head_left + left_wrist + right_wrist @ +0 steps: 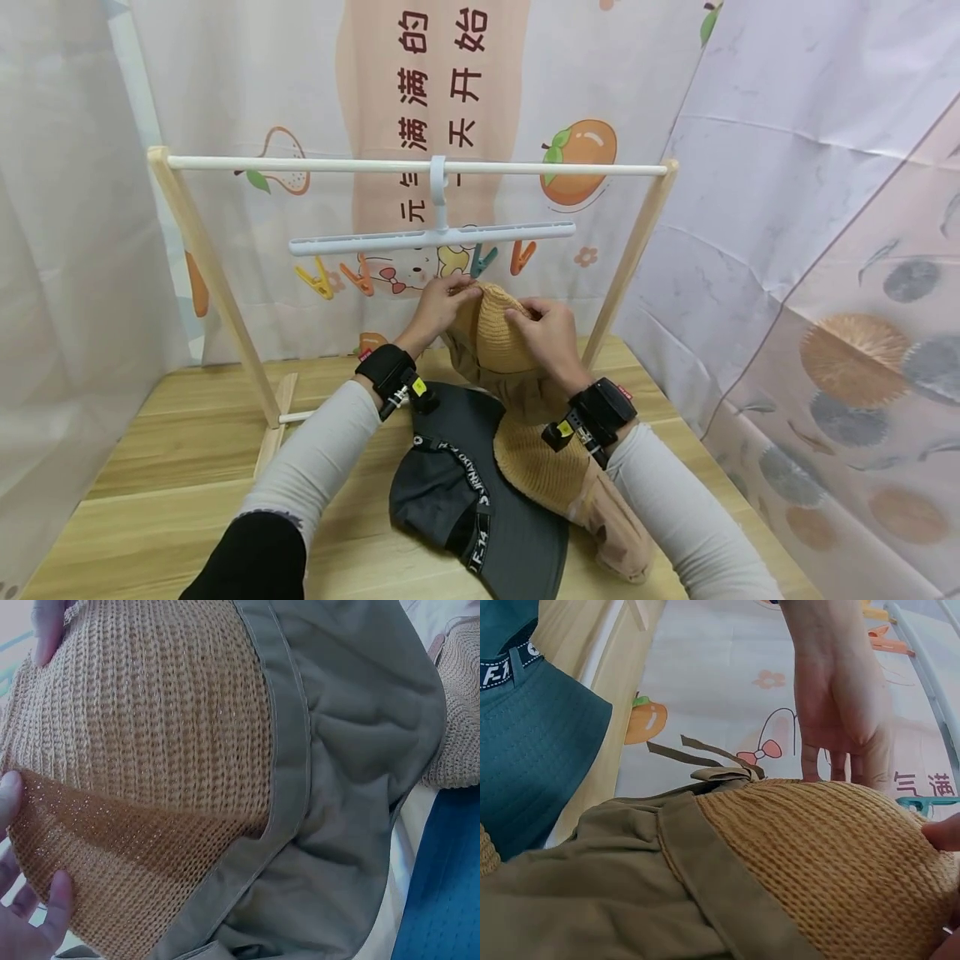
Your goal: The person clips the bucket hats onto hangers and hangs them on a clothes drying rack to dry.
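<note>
Both hands hold up a tan knitted sun hat [501,333] with a wide khaki fabric brim, just below the hanger. My left hand [442,304] pinches the knitted crown at its upper left; in the right wrist view its fingers go behind the crown. At the upper right of the crown, my right hand [551,333] pinches the knit between thumb and fingers. A teal clip [482,261] hangs right above the crown, near the left fingertips. The brim [352,735] droops in folds, and a thin fabric bow [731,772] shows at its band.
The pale blue hanger [360,242] hangs from a white rod [300,164] on a wooden stand [217,292]. Yellow [315,277] and orange clips [357,275] hang from it. A dark wide-brimmed hat [431,492] and another tan knitted hat [536,467] lie on the table [172,500].
</note>
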Available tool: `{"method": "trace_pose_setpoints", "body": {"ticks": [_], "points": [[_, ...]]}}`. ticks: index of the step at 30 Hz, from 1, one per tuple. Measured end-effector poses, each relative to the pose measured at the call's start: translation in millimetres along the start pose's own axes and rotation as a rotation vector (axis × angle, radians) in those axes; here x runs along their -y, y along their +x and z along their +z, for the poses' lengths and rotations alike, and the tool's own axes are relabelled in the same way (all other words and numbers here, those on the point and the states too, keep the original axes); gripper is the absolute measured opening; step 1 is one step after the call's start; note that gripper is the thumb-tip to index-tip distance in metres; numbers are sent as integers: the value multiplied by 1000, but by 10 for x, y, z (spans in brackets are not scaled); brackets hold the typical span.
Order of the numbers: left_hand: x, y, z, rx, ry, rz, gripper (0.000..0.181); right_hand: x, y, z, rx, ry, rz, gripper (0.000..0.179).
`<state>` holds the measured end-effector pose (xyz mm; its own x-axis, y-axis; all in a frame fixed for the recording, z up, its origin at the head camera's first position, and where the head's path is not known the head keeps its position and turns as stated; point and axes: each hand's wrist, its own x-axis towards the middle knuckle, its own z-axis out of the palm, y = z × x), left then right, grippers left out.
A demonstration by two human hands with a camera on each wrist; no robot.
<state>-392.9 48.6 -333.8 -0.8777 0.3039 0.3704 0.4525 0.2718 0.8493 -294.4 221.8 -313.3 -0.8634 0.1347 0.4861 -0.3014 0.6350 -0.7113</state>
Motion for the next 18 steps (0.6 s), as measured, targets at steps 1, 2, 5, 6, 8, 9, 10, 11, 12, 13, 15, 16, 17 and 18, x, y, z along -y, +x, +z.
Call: {"method": "trace_pose_setpoints", "body": {"ticks": [1,2,5,6,8,9,10,11,12,13,15,16,17,18], "points": [[2,-1,4,0,-7,2,32,-1,5,-9,14,-6,9,22],[4,-5,8,1,-15,2,32,-1,13,-18,30,-13,19,23],[4,-18,6,4,-32,0,31,11,47,-52,82,-7,54,27],[3,-24,3,5,-34,-2,31,16,60,-64,95,3,64,27],[0,-37,-2,10,-25,-9,31,25,87,-92,115,7,77,29],[-3,-44,-3,13,-16,-13,31,28,99,-105,122,11,83,29],[-6,-52,-3,15,-9,-17,32,29,110,-117,127,11,87,29],[-8,-58,-2,16,1,-21,32,32,119,-129,138,7,88,28],[-10,-63,-1,15,11,-25,32,31,127,-138,155,1,84,27],[-11,-67,1,14,17,-30,32,30,133,-146,177,-16,80,27],[-11,-70,5,5,17,-34,33,29,141,-151,220,-37,81,26],[-11,-69,12,2,20,-35,33,24,142,-154,237,-50,82,26],[-10,-68,16,5,23,-34,33,20,143,-155,249,-60,81,25],[-10,-68,18,10,37,-34,34,16,144,-154,254,-69,80,24]]}}
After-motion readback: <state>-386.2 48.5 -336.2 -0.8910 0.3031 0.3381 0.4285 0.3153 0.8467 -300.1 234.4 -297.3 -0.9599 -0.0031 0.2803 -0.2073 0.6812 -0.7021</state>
